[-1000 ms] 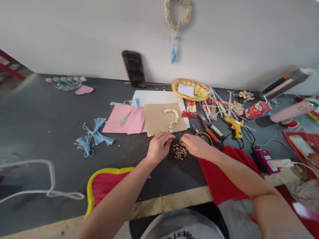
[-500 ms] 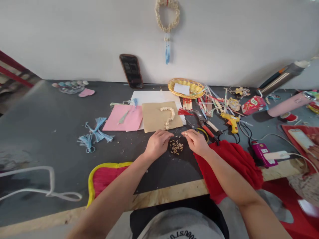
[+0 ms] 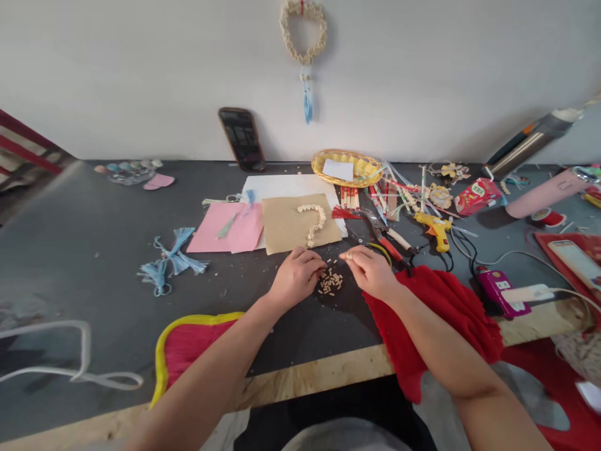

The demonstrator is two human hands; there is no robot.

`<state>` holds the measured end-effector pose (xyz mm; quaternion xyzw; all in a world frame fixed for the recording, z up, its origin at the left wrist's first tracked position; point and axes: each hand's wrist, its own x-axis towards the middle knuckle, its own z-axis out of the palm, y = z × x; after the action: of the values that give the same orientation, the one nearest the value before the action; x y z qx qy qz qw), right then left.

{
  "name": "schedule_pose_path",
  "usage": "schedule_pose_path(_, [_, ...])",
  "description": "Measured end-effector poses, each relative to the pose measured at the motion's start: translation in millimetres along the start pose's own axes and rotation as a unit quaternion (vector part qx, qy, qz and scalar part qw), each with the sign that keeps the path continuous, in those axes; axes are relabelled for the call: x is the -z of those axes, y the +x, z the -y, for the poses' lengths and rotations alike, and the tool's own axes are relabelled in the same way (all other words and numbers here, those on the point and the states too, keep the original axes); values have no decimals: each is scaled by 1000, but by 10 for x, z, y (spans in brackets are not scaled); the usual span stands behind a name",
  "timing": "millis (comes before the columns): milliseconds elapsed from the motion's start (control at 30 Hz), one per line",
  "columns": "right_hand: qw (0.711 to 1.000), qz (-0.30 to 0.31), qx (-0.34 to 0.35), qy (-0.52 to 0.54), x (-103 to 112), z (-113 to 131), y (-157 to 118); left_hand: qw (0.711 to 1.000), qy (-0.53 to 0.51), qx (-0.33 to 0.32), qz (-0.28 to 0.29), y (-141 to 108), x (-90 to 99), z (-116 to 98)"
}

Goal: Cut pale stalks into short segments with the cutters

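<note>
My left hand (image 3: pixel 298 277) hovers at the left side of a small pile of short pale tube-like pieces (image 3: pixel 331 283) on the dark table. Its fingers are curled together, and whatever is between them is hidden. On the pile's right side is my right hand (image 3: pixel 370 270), thumb and forefinger pinched on what looks like a small pale piece (image 3: pixel 350 255), too tiny to name surely. Just beyond the hands, a curved row of cream-coloured pieces (image 3: pixel 321 219) lies on a brown paper sheet (image 3: pixel 282 222).
Blue tassels (image 3: pixel 176 254) and pink paper (image 3: pixel 201 235) lie left. A yellow wicker basket (image 3: pixel 319 164) stands by the wall. Rightward are red-handled pliers (image 3: pixel 392 245), a yellow glue gun (image 3: pixel 436 230), red cloth (image 3: pixel 436 307) and a purple power socket (image 3: pixel 498 291) with cables.
The whole view has shifted slightly. My left hand's fingertips have come down and curled in toward the pile's left edge; my right hand stays pinched at its right side.
</note>
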<state>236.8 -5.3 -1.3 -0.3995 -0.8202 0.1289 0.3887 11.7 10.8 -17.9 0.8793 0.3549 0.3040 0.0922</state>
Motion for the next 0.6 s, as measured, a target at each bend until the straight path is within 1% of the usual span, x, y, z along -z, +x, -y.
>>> schedule_pose_path(100, [997,-49,-36,-37,132,-81,6,1000,-4,3,6,13,12,-18])
schedule_pose_path(133, [995,-53,-55,-61,172,-118,4,1000,-5,4,7,15,15,-24])
schedule_pose_path(167, [992,-43,-77,-91,205,-156,-1,1000,-7,4,10,15,16,-30])
schedule_pose_path(200, [987,-20,-100,-125,231,-192,-9,1000,-9,4,14,14,16,-35])
schedule_pose_path(267, [971,46,-145,-182,256,-247,-31,1000,-15,6,25,8,10,-43])
schedule_pose_path(333, [956,102,-174,-213,256,-271,-54,999,-18,11,33,5,4,-47])
schedule_pose_path(367, [951,119,-182,-219,250,-273,-63,999,-20,15,33,6,3,-49])
schedule_pose_path(433, [945,133,-197,-225,238,-263,-69,999,-35,32,19,15,9,-56])
schedule_pose_path(500, [939,139,-213,-232,231,-247,-61,995,-75,63,-7,28,26,-69])
schedule_pose_path(567, [934,141,-225,-240,232,-231,-42,982,-141,123,-31,35,48,-92])
schedule_pose_path(600, [933,138,-227,-242,236,-223,-31,969,-184,161,-40,37,58,-105])
